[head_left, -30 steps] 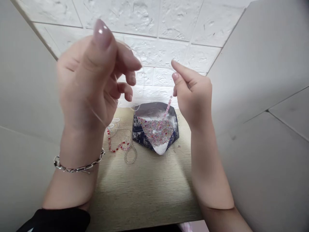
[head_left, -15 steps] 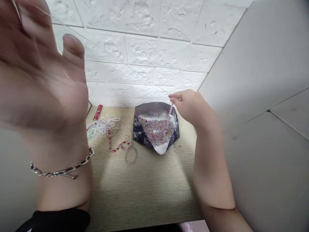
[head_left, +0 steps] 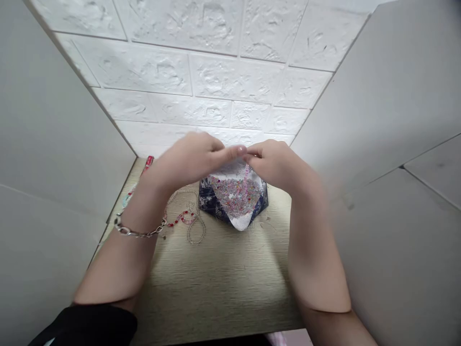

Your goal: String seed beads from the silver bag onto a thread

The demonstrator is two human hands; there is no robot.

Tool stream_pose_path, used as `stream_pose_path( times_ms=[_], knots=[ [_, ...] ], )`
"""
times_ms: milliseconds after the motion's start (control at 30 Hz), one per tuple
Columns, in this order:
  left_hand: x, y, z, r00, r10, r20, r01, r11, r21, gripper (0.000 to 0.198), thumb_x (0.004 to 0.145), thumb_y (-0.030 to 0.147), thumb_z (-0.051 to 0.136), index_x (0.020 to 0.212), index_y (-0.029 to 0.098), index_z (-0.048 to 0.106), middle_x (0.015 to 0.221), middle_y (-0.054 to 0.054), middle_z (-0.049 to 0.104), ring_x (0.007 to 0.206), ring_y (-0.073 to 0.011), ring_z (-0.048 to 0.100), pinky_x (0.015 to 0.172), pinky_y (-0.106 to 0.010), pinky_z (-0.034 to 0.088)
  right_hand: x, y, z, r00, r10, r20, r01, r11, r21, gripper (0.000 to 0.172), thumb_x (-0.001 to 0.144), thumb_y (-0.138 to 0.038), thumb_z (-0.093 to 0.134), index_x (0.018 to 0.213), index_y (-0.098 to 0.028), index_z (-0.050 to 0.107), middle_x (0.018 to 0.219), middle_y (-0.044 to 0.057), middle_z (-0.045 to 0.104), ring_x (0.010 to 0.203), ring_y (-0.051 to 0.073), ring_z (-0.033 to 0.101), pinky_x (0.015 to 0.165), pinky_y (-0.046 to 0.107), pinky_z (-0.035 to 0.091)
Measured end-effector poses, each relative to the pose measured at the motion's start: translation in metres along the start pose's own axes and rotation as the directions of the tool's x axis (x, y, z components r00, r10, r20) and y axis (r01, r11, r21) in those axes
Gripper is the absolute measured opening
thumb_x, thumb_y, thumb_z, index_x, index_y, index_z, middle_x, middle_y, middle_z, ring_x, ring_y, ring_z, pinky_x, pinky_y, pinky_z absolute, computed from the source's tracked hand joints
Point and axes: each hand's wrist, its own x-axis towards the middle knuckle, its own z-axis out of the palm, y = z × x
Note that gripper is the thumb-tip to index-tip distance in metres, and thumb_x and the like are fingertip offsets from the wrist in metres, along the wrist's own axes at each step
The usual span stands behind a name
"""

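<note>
- Left hand [head_left: 189, 161]: raised over the far end of the table [head_left: 216, 283], thumb and forefinger pressed together in a closed pinch. Its fingertips [head_left: 236, 153] meet those of the other hand. Whether anything lies in this pinch cannot be told.
- Right hand [head_left: 279, 163]: closed in the same kind of pinch, tip to tip with the left. It appears to hold the upper end of the pink bead strand [head_left: 247, 172].
- Pink bead strand: short and thin, hanging straight down from the right pinch into the mouth of the paper box [head_left: 207, 199].
- Paper box: dark blue and patterned, standing on the table directly below both hands. It is open at the top, lined in white and filled with small mixed beads [head_left: 236, 194].
- Finished strands [head_left: 185, 222]: loops of red, pink and clear beads lying on the table just left of the box.
- Chain bracelet [head_left: 139, 233]: worn on the left wrist.
- Red tube [head_left: 148, 162]: lying by the left panel, near the white brick wall [head_left: 216, 81].
</note>
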Motion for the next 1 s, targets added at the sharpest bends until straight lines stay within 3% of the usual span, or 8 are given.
stream_pose_path(
  times_ms=[100, 300, 533, 700, 800, 933, 1000],
  knots=[
    [0.010, -0.010, 0.013, 0.980, 0.015, 0.200, -0.012, 1.000, -0.015, 0.037, 0.075, 0.043, 0.050, 0.049, 0.016, 0.052, 0.045, 0.004, 0.039, 0.045, -0.0080, 0.035, 0.047, -0.024, 0.026, 0.000, -0.004, 0.002, 0.999, -0.023, 0.038, 0.023, 1.000, 0.018, 0.020, 0.072, -0.018, 0.039, 0.063, -0.015, 0.057, 0.056, 0.000, 0.048, 0.055, 0.008, 0.037, 0.054, 0.024, 0.026],
    [0.015, -0.013, 0.021, 0.976, 0.139, 0.170, -0.108, 0.978, -0.179, 0.033, 0.080, 0.036, 0.045, 0.057, 0.015, 0.055, 0.051, 0.003, 0.042, 0.048, -0.0064, 0.035, 0.046, -0.021, 0.028, 0.002, -0.003, 0.005, 0.999, -0.030, 0.011, 0.030, 1.000, -0.008, 0.022, 0.072, -0.018, 0.036, 0.060, -0.015, 0.055, 0.058, 0.001, 0.050, 0.054, 0.008, 0.036, 0.052, 0.023, 0.024],
    [0.013, -0.009, 0.020, 0.981, 0.174, -0.088, -0.193, 0.939, -0.286, 0.032, 0.081, 0.037, 0.045, 0.059, 0.016, 0.056, 0.052, 0.003, 0.047, 0.051, -0.0067, 0.044, 0.049, -0.020, 0.035, 0.002, -0.005, 0.004, 0.988, -0.101, -0.120, 0.101, 0.995, -0.006, 0.029, 0.082, -0.023, 0.034, 0.065, -0.014, 0.056, 0.062, 0.001, 0.052, 0.056, 0.008, 0.038, 0.055, 0.023, 0.026],
    [0.004, 0.005, 0.014, 0.942, 0.116, -0.315, -0.263, 0.840, -0.475, 0.033, 0.083, 0.041, 0.041, 0.065, 0.018, 0.056, 0.081, -0.001, 0.063, 0.079, -0.0106, 0.059, 0.066, -0.023, 0.046, -0.005, -0.014, -0.007, 0.928, -0.043, -0.370, 0.037, 0.999, -0.022, 0.031, 0.086, -0.023, 0.030, 0.091, -0.017, 0.060, 0.073, 0.004, 0.057, 0.073, 0.013, 0.050, 0.063, 0.024, 0.032],
    [-0.004, 0.014, 0.008, 0.902, 0.055, -0.429, -0.326, 0.740, -0.589, 0.034, 0.085, 0.041, 0.038, 0.064, 0.018, 0.052, 0.091, 0.001, 0.064, 0.086, -0.0108, 0.059, 0.066, -0.021, 0.048, -0.004, -0.012, -0.009, 0.891, 0.018, -0.453, -0.020, 1.000, -0.001, 0.033, 0.087, -0.024, 0.029, 0.101, -0.018, 0.058, 0.078, 0.006, 0.058, 0.079, 0.016, 0.054, 0.067, 0.025, 0.034],
    [-0.017, 0.023, -0.004, 0.805, 0.124, -0.580, -0.546, 0.534, -0.646, 0.034, 0.090, 0.034, 0.032, 0.065, 0.017, 0.048, 0.096, 0.003, 0.062, 0.089, -0.0103, 0.059, 0.063, -0.021, 0.050, 0.002, 0.000, -0.005, 0.881, 0.014, -0.473, 0.007, 0.999, 0.043, 0.032, 0.085, -0.022, 0.031, 0.100, -0.015, 0.058, 0.079, 0.007, 0.059, 0.079, 0.017, 0.056, 0.070, 0.028, 0.037],
    [-0.024, 0.029, -0.012, 0.809, 0.081, -0.583, -0.493, 0.634, -0.596, 0.034, 0.091, 0.036, 0.025, 0.069, 0.020, 0.045, 0.106, 0.009, 0.057, 0.102, -0.0083, 0.053, 0.067, -0.018, 0.049, 0.005, 0.006, -0.002, 0.888, 0.010, -0.459, 0.018, 0.998, 0.057, 0.031, 0.085, -0.021, 0.032, 0.098, -0.014, 0.059, 0.079, 0.007, 0.060, 0.079, 0.017, 0.056, 0.071, 0.030, 0.038]
  ],
)
